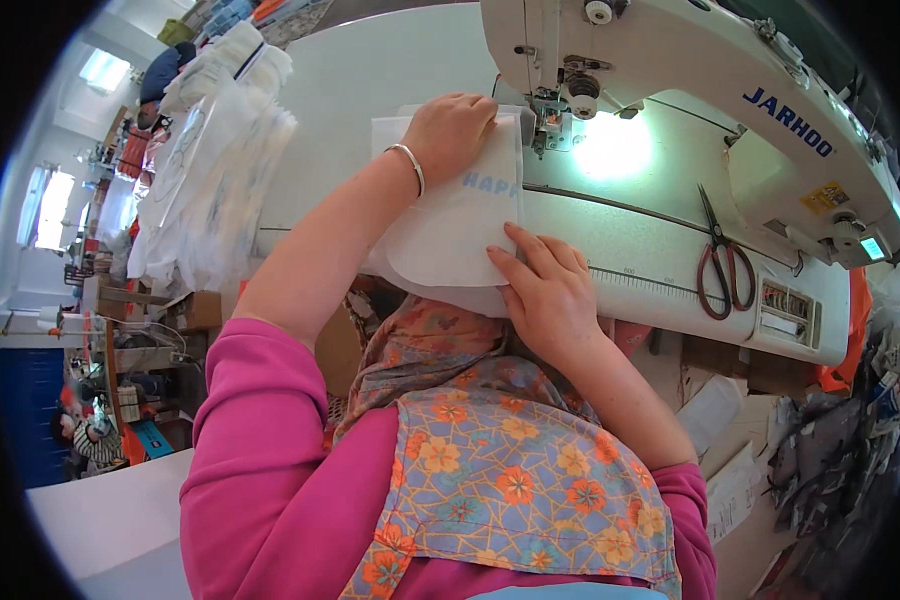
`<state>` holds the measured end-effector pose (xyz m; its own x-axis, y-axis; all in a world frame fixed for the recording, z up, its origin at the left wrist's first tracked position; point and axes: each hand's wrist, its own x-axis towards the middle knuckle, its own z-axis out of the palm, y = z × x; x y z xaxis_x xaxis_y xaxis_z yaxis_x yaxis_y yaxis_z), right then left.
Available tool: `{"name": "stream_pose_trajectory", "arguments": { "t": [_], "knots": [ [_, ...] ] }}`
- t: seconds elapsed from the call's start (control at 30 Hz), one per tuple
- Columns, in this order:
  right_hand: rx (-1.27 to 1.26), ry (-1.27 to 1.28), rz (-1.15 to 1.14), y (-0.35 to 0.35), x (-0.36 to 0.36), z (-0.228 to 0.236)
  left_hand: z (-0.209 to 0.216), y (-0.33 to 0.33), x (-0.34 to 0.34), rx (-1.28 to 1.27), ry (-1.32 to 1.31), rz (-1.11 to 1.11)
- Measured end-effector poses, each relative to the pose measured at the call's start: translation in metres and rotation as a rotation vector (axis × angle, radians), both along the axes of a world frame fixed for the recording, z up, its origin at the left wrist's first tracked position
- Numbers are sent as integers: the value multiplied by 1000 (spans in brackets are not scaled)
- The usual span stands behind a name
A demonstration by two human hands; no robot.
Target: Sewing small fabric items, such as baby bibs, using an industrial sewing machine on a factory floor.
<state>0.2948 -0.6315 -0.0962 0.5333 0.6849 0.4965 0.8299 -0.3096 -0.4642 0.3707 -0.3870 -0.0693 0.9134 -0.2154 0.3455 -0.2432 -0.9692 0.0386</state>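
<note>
A white cloth piece [440,240] with blue printing and a rounded lower corner lies on the sewing machine bed, its right edge running up beside the presser foot [540,140]. My left hand [455,132] is on its upper part, fingers curled together at the edge close to the foot; its fingertips are partly hidden. Lower down, my right hand [550,290] rests on the right edge with fingers stretched and slightly apart. The cloth's lower edge hangs toward my lap.
Right of the cloth, dark-handled scissors [722,270] lie on the bed beside a parts recess [788,312]. The machine head [690,70] arches above with a bright lamp. At left hangs a pile of white pieces [210,170]. Grey cloth [840,470] is heaped at far right.
</note>
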Motion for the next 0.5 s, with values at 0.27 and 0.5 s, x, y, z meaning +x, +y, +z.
{"name": "stream_pose_trajectory", "arguments": {
  "t": [0.27,0.5],
  "knots": [
    [25,364,-16,-3,3,21,-15,6,-1,-179,-147,33],
    [677,1598,26,13,38,35,-18,10,1,-233,-152,46]
  ]
}}
